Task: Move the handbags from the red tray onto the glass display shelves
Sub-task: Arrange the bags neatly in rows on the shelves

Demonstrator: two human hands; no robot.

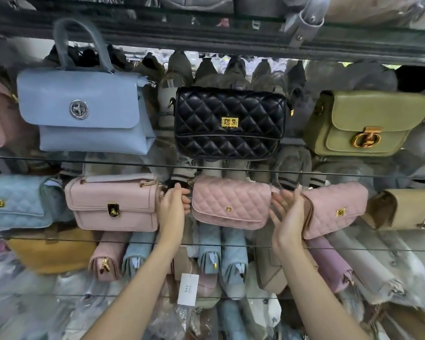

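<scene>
A pink quilted handbag (231, 204) with a small gold clasp sits on the middle glass shelf (47, 239), between a smooth pink bag (113, 204) and another pink quilted bag (336, 209). My left hand (173, 207) grips its left end, fingers curled around the edge. At its right end is my right hand (288, 213), fingers loosely spread in the gap beside the neighbouring bag; whether it touches is unclear. The red tray is out of view.
The upper glass shelf (353, 174) carries a light blue handbag (84, 111), a black quilted bag (228, 123) and an olive bag (363, 123). A pale blue quilted bag (12, 200) and a tan bag (402, 209) flank the pink row. Below lie several wrapped bags and a white tag (188, 289).
</scene>
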